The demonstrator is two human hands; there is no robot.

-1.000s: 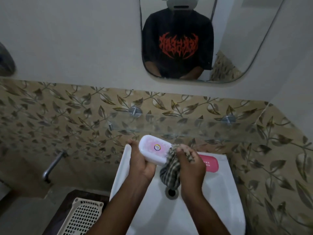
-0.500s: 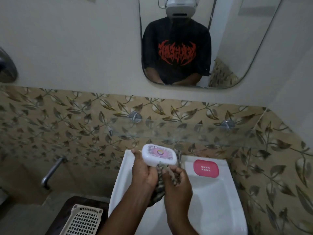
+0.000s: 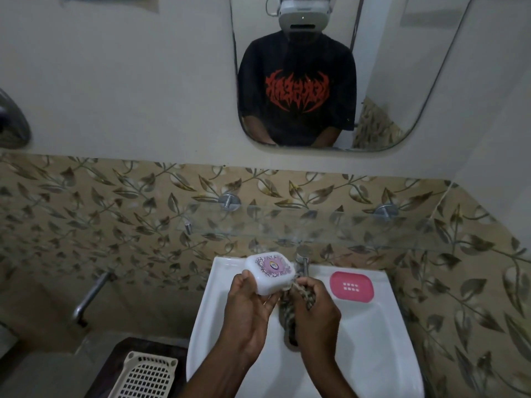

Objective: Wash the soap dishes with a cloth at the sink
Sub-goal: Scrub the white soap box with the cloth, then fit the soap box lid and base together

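Note:
My left hand (image 3: 248, 311) grips a white soap dish (image 3: 270, 272) with a pink patterned lid, held tilted above the white sink (image 3: 373, 354). My right hand (image 3: 316, 314) holds a checked cloth (image 3: 287, 311) bunched against the dish's lower right side; the cloth hangs down toward the drain and hides it. A pink soap dish (image 3: 351, 286) with small white holes lies flat on the sink's back right ledge. The tap (image 3: 303, 261) stands just behind the white dish.
A glass shelf (image 3: 316, 225) on metal pegs runs along the leaf-patterned tiles above the sink. A mirror (image 3: 330, 73) hangs higher up. A cream perforated basket (image 3: 146, 374) sits on a dark stand at lower left, and a wall tap (image 3: 92, 294) sticks out at left.
The white dish has been turned so its patterned lid faces up, and my right hand with the cloth has shifted from its end to under its right side. The camera tilted upward.

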